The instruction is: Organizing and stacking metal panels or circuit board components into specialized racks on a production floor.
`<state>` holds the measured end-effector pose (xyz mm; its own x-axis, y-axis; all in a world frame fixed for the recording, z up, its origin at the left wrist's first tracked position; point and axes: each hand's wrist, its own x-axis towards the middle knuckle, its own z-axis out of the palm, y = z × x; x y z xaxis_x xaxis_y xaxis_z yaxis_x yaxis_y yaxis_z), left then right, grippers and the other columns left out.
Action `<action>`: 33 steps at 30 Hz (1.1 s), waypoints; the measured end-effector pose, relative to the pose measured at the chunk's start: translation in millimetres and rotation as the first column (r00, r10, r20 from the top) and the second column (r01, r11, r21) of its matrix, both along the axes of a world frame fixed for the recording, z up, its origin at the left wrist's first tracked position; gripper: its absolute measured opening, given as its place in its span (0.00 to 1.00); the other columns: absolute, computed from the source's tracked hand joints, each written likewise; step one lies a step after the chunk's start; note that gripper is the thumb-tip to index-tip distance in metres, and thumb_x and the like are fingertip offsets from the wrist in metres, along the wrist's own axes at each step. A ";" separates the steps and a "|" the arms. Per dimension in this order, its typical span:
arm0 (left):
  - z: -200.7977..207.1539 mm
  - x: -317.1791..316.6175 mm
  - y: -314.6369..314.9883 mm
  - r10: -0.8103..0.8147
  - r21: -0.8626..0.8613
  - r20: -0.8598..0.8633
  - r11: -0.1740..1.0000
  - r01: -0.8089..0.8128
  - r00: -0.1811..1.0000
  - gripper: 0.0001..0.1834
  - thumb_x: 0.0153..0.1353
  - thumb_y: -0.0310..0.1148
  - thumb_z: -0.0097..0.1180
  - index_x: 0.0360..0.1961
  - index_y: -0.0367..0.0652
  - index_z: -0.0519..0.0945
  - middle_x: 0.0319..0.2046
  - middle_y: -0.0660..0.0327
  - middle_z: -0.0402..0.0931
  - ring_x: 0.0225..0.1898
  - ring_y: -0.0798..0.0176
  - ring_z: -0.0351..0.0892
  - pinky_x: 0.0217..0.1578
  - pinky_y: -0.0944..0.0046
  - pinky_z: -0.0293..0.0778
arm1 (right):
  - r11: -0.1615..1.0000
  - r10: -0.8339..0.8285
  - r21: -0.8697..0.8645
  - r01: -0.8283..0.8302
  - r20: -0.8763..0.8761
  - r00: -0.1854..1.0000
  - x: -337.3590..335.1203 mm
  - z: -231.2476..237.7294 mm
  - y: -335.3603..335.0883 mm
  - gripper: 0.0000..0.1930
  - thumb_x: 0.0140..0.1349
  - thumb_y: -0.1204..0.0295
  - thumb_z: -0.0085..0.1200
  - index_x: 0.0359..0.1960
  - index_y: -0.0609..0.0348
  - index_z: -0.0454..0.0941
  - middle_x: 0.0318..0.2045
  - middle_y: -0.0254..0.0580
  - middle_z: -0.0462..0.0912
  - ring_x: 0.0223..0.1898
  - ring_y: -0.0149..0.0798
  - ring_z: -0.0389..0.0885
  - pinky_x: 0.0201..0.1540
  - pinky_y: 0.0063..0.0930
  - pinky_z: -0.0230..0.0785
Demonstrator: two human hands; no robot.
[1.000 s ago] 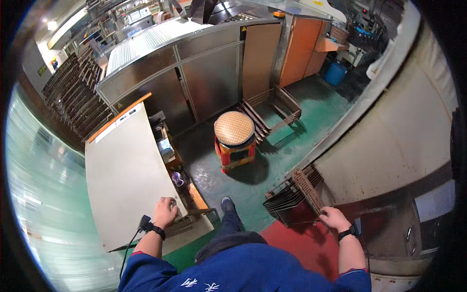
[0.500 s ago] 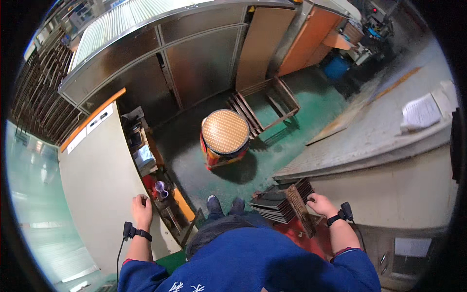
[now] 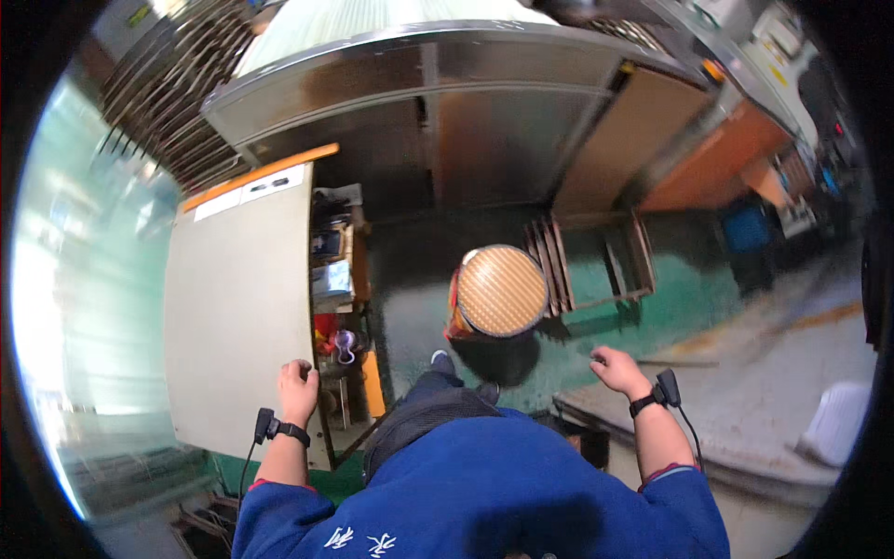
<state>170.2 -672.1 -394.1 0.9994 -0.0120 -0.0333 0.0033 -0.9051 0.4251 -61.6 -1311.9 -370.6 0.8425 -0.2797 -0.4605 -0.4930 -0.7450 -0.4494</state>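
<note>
While the left hand (image 3: 298, 391), its fingers half curled, is at or just above the right edge of a pale grey, smooth, flat rectangular surface (image 3: 237, 307), nothing shows in its grasp; whether the fingertips touch cannot be told. The right hand (image 3: 618, 369), loosely curled and with nothing visible in it, hangs in the air over the green floor (image 3: 587, 335), near a long grey slab-like surface (image 3: 708, 387) on the right. Lying to the person's left, the pale surface looks stiff, heavy and rather slick, so its exposed edge probably gives the best hold. Its long axis runs away from the person, toward an orange strip (image 3: 270, 174) along its far end. Farther out, between the hands, stands a round stool with a tan patterned seat (image 3: 503, 291) and a reddish base. It seems light and rigid, best gripped by the rim; the seat faces up and, being round, has no long axis.
</note>
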 end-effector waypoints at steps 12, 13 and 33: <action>2.7 69.0 -21.9 -0.029 -0.081 -0.026 0.996 0.027 0.999 0.08 0.59 0.32 0.63 0.40 0.45 0.80 0.42 0.55 0.77 0.50 0.49 0.75 0.54 0.51 0.71 | 0.994 -0.110 -0.009 0.110 -0.216 0.970 45.7 -9.8 -28.1 0.19 0.62 0.64 0.60 0.52 0.62 0.81 0.46 0.56 0.87 0.50 0.53 0.85 0.54 0.42 0.76; 0.3 69.8 -21.3 -0.022 -0.084 -0.031 0.996 0.019 0.999 0.08 0.59 0.32 0.63 0.40 0.45 0.80 0.42 0.55 0.77 0.50 0.49 0.75 0.54 0.51 0.71 | 0.995 -0.104 -0.012 0.104 -0.221 0.970 52.8 -8.4 -28.5 0.19 0.62 0.64 0.60 0.52 0.62 0.81 0.46 0.56 0.87 0.50 0.53 0.85 0.54 0.42 0.76; 7.3 63.6 -80.3 0.095 0.133 0.005 0.987 -0.094 0.996 0.12 0.58 0.33 0.65 0.42 0.45 0.78 0.45 0.53 0.76 0.53 0.46 0.74 0.57 0.48 0.69 | 0.989 0.024 0.145 -0.001 -0.158 0.987 113.2 -39.6 -136.7 0.18 0.64 0.65 0.60 0.51 0.62 0.80 0.46 0.59 0.85 0.48 0.56 0.85 0.50 0.44 0.76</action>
<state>233.9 -752.5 -386.8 0.9957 0.0871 -0.0300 0.0921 -0.9491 0.3011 51.6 -1448.6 -410.1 0.7586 -0.1903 -0.6232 -0.5574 -0.6849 -0.4694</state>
